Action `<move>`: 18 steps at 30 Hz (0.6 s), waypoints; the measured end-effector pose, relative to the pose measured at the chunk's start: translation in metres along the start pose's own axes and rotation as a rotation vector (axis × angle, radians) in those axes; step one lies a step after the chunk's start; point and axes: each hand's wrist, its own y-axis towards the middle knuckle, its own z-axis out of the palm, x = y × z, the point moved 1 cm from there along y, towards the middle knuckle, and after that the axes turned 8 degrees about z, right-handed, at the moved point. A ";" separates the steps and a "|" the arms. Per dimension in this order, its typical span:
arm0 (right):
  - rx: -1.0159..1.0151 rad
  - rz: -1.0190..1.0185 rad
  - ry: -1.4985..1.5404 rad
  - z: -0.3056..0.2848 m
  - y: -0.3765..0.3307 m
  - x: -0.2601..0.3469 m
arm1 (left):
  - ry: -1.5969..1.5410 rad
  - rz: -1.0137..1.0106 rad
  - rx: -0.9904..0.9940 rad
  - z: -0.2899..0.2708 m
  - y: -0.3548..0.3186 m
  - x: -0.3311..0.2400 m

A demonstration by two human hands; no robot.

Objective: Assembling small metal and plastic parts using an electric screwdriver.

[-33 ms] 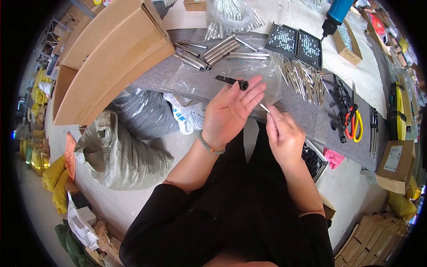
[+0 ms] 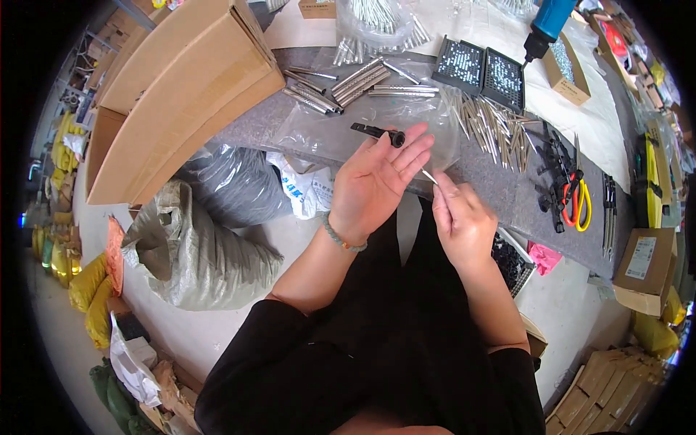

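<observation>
My left hand [image 2: 371, 181] is turned palm up, its thumb pinching a narrow black plastic piece with a round, hollow end [image 2: 396, 138] against the forefinger. The other fingers lie stretched out. Close by on the right, my right hand [image 2: 464, 217] is closed, with thumb and fingers on a thin, light-coloured metal rod [image 2: 429, 175]. Only the rod's tip end shows; it points up toward the left fingers, and the fist hides the rest. Beneath the hands, clear plastic film [image 2: 312, 134] covers part of the grey worktop [image 2: 507, 199].
Perforated metal tubes [image 2: 359, 83], pointed metal rods [image 2: 496, 134] and black trays of small parts [image 2: 460, 64] lie on the table. Scissors [image 2: 582, 206] rest beside black plastic parts at right. A blue power driver [image 2: 549, 25] stands beyond. A large carton [image 2: 188, 109] rises at left.
The rod's tip in my right hand has shifted very slightly left, toward the left fingers. My left hand and the black piece stay as they were.
</observation>
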 end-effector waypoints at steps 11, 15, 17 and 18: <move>0.053 -0.068 -0.089 -0.016 0.004 0.001 | 0.298 0.091 -0.015 0.000 0.000 0.005; 0.074 -0.076 -0.022 -0.017 0.004 0.000 | 0.311 0.088 -0.015 0.001 0.000 0.006; 0.102 -0.079 0.002 -0.019 0.006 0.001 | 0.314 0.080 -0.008 0.001 0.001 0.005; 0.132 -0.080 0.027 -0.020 0.006 0.002 | 0.316 0.071 -0.001 0.000 0.001 0.005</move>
